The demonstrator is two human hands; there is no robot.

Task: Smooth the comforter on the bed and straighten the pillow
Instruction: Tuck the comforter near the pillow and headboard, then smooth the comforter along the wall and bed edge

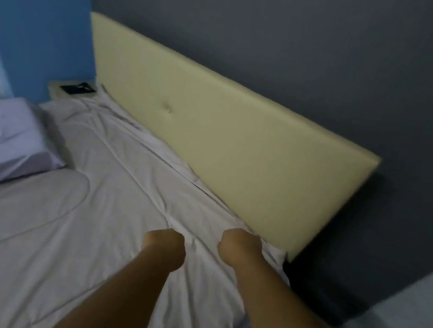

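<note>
Head view: the frame is dim and a little blurred; both hands reach forward from the bottom edge over the bed.
Left hand (166,242): closed as a fist with the back of the hand up. The fingers curl into the white cloth of the comforter, and the fingertips are hidden under the hand.
Right hand (239,244): closed in the same way, just beside the left one but not touching it. It grips a bunch of the comforter at its edge, close to the headboard.
Comforter (115,178): white, spread over the bed, with one edge lying along the bottom of the headboard. Folds run out from the two fists, and long creases go along the headboard toward the far corner.
Pillow (3,137): pale, at the left side of the frame, lying on the bed, well apart from both hands and away from the headboard.
Headboard (228,127): cream, padded, with one button dimple, standing against the wall.
Bedside table (55,87): light in colour, at the far end of the headboard, beside the far corner of the comforter. A dark flat thing (78,87) lies on it, too blurred to tell what it is.
Walls: a grey wall (280,35) behind the headboard and a blue wall (36,19) at the far left.
</note>
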